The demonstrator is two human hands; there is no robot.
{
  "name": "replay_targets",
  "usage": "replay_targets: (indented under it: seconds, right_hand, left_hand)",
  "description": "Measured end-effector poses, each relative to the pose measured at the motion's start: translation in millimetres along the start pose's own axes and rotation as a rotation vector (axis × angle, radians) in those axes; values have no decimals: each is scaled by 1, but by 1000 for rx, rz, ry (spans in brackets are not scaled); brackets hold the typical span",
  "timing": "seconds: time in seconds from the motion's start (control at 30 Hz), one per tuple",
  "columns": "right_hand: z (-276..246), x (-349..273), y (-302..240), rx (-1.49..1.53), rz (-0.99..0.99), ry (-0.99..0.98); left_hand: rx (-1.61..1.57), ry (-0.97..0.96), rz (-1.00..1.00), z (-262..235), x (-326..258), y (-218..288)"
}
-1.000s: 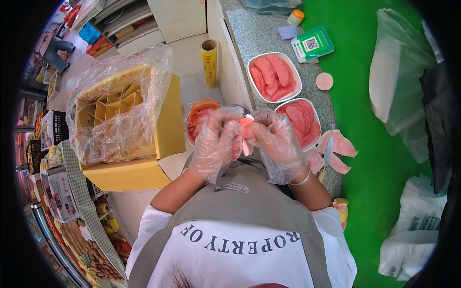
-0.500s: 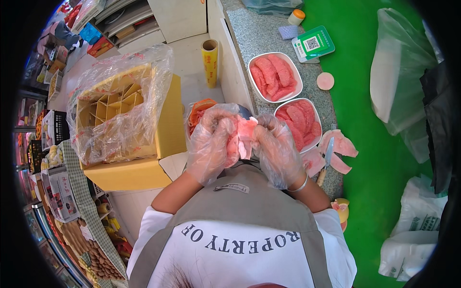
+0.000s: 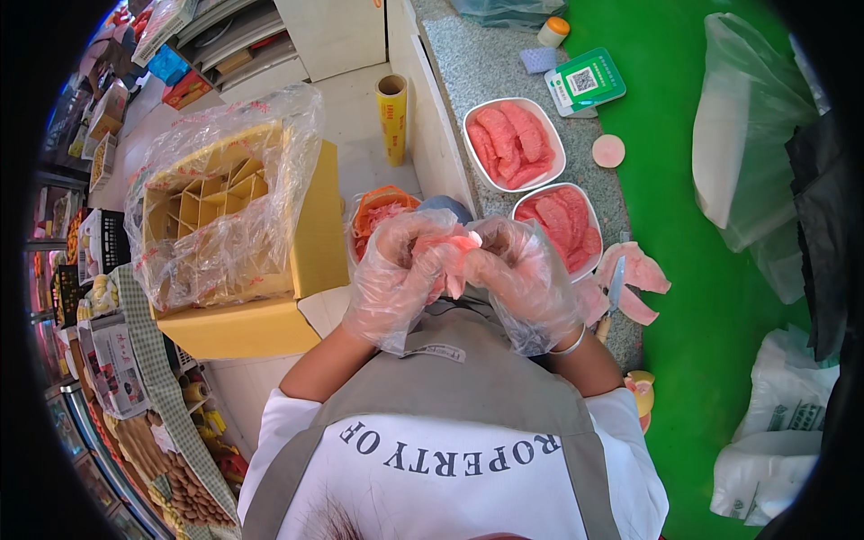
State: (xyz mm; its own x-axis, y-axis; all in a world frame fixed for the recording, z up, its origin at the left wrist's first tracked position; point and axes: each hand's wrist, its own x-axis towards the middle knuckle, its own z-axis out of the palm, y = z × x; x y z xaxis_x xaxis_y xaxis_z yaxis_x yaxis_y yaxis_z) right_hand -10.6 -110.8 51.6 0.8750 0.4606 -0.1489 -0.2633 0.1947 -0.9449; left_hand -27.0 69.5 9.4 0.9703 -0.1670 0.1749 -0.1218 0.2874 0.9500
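Thin clear plastic gloves cover both of my hands, which meet in front of my apron. My left hand (image 3: 393, 286) is closed around a pink-red pomelo segment (image 3: 444, 255). At its upper right end, the fingertips of my right hand (image 3: 528, 281) pinch the same segment, where a bit of white membrane shows. Peeled red pomelo pieces fill two white tubs, an upper tub (image 3: 560, 155) and a lower tub (image 3: 589, 267) just beyond my right hand. A knife (image 3: 616, 284) lies on pale pomelo rind (image 3: 641, 268) right of that hand.
Beyond my left hand, an orange basket (image 3: 382, 196) contains pinkish scraps. A yellow carton (image 3: 317, 225) with plastic and dividers stands left, near a yellow film roll (image 3: 392, 121). The grey counter (image 3: 450, 54) carries a green code card (image 3: 587, 81) and a white jar (image 3: 554, 32).
My right hand has shifted slightly toward me, its fingers curling over the segment. The pale membrane that hung between my hands now barely shows. More of the orange basket is visible.
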Motion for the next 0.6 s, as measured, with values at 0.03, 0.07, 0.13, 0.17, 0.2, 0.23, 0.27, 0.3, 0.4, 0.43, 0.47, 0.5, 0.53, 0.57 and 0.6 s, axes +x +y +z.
replay_targets:
  seconds: [0.03, 0.07, 0.13, 0.17, 0.2, 0.23, 0.27, 0.3, 0.4, 0.43, 0.47, 0.5, 0.53, 0.57, 0.6]
  right_hand:
    - [0, 0, -6, -40, 24, -10]
    - [1, 0, -11, -80, 46, -18]
    - [4, 1, -22, -67, 89, -38]
    - [5, 2, -24, -61, 110, -48]
    - [5, 1, -23, -29, 100, -62]
    - [4, 1, -18, 3, 89, -75]
    - [4, 1, -14, 34, 80, -89]
    - [4, -1, -10, 26, 53, -63]
    - [5, -5, -2, 23, -3, -24]
    - [5, -5, -1, 35, -4, -35]
    - [5, -4, -1, 47, -4, -48]
    - [5, -5, 0, 43, -8, -34]
    - [5, -6, 1, 39, -11, -20]
    - [5, -7, 3, 36, -15, -4]
    - [6, -8, 3, 27, -33, 0]
  left_hand:
    - [42, -30, 49, -1, 2, 1]
    - [83, -61, 99, -3, 6, 4]
    - [73, -55, 124, -3, 6, 7]
    - [21, -18, 99, 0, 3, 8]
    - [-26, 25, 75, 1, 2, 7]
    - [-74, 69, 54, 2, 1, 7]
    - [-119, 120, 32, 1, 0, 4]
    - [-164, 169, 10, 1, -1, 1]
    - [-178, 193, -4, -1, 0, -2]
    - [-247, 180, -58, 0, -1, 1]
    - [-314, 169, -112, 0, -2, 5]
    - [-381, 158, -166, 1, -2, 8]
    - [-343, 170, -187, -1, -3, 5]
    - [-304, 181, -208, -3, -2, 1]
    - [-265, 192, -228, -5, -2, -1]
